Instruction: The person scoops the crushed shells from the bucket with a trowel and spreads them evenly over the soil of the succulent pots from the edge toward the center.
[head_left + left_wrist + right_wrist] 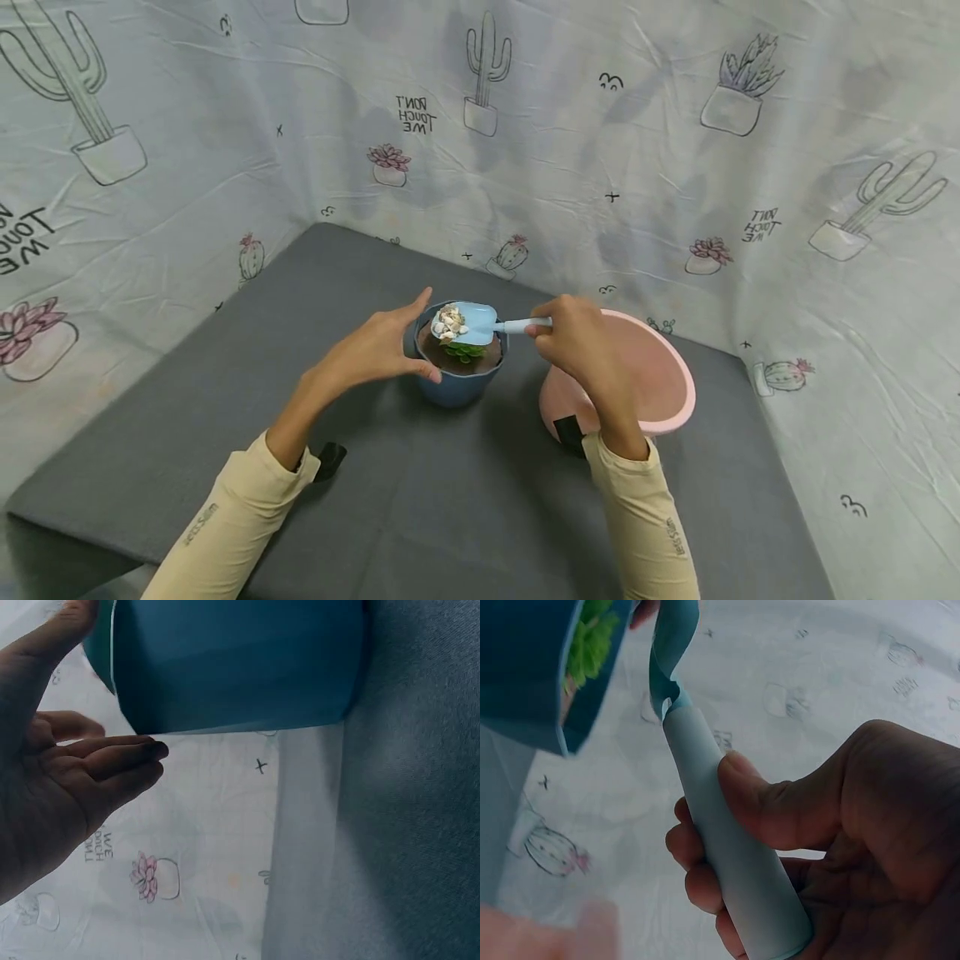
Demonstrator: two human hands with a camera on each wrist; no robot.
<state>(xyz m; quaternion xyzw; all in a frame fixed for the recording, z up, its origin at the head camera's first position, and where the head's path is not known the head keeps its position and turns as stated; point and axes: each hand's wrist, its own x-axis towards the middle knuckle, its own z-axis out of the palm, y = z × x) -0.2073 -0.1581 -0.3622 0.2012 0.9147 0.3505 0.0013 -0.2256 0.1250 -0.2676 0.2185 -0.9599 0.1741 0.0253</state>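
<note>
My right hand (576,337) grips a trowel (482,322) of pebbles (448,323); my left hand (373,346) spreads wide. I'd tilt slowly, sparing the succulent (465,353).

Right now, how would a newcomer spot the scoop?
On the grey table, find the blue pot left of the pink tub. The scoop, held in the right hand, reaches over that pot. Unlike both, it's pale blue and carries whitish bits.
</note>
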